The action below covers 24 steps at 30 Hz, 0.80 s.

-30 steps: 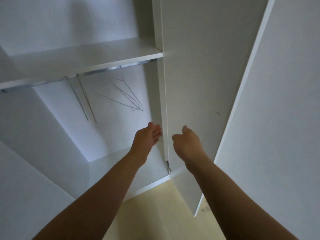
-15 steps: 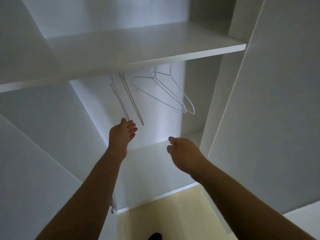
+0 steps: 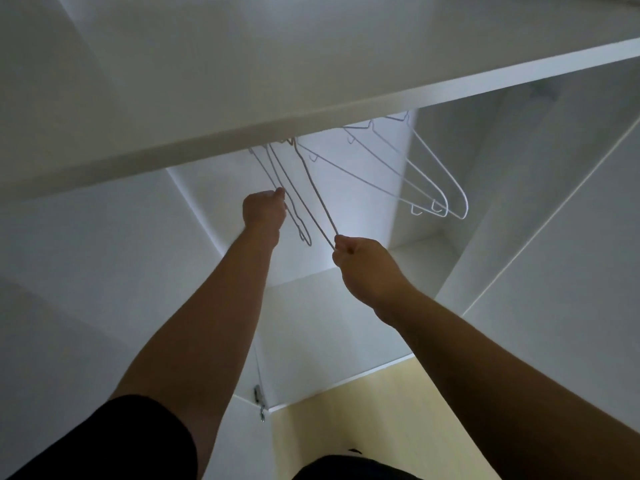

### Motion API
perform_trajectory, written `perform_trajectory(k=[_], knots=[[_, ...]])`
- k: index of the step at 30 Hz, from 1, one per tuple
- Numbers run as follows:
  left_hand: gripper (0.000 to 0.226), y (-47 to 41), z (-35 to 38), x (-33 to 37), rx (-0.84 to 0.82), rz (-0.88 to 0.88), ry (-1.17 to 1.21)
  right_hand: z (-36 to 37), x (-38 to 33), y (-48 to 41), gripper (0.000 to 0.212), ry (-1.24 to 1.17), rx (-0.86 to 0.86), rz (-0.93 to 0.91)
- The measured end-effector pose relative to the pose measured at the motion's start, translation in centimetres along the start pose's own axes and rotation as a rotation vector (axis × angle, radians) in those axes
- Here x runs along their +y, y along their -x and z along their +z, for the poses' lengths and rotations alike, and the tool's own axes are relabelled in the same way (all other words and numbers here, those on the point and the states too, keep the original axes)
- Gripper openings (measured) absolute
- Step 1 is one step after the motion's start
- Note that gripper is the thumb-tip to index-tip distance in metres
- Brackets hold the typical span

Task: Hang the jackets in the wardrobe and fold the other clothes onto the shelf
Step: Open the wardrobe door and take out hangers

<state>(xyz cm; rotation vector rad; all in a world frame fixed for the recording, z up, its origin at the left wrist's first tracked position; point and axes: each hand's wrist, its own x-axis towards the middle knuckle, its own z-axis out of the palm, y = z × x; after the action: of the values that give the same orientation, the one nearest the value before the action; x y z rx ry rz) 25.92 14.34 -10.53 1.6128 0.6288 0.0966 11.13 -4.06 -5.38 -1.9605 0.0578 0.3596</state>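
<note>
I look into an open white wardrobe with a wide shelf point(image 3: 311, 109) across the top. Several thin wire hangers hang from under the shelf. My left hand point(image 3: 264, 211) grips the lower end of one wire hanger point(image 3: 266, 168) on the left. My right hand point(image 3: 360, 261) pinches the bottom end of a second wire hanger point(image 3: 313, 188) that slants down from the rail. More wire hangers point(image 3: 426, 188) hang free to the right. No jacket or other clothing is in view.
The wardrobe's floor panel point(image 3: 332, 327) lies below my arms, with a pale yellow room floor point(image 3: 363, 410) in front of it. A door hinge point(image 3: 259, 403) sits at the lower left. The right side wall point(image 3: 554, 202) stands close to the free hangers.
Both hands have reached up and forward into the wardrobe and closed on wire hangers. Before, they were open and held nothing. The view has moved closer under the shelf.
</note>
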Motion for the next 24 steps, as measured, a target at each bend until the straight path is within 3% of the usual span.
perform_trajectory(k=[11,14,18,24], knots=[[0.018,-0.9,0.9,-1.1,-0.056,0.11,-0.052,2.8,-0.4,-0.9,0.035,0.086,0.121,0.018],[0.019,-0.7,1.3,-1.0,-0.061,0.1,-0.02,2.7,0.0,-0.7,0.025,0.086,0.131,0.016],[0.019,-0.5,1.8,-1.0,-0.089,0.103,-0.005,2.6,0.3,-0.4,0.043,0.07,0.153,0.039],[0.02,-0.4,1.4,-1.0,-0.121,0.169,-0.063,2.7,-0.1,0.4,0.029,0.052,0.172,0.041]])
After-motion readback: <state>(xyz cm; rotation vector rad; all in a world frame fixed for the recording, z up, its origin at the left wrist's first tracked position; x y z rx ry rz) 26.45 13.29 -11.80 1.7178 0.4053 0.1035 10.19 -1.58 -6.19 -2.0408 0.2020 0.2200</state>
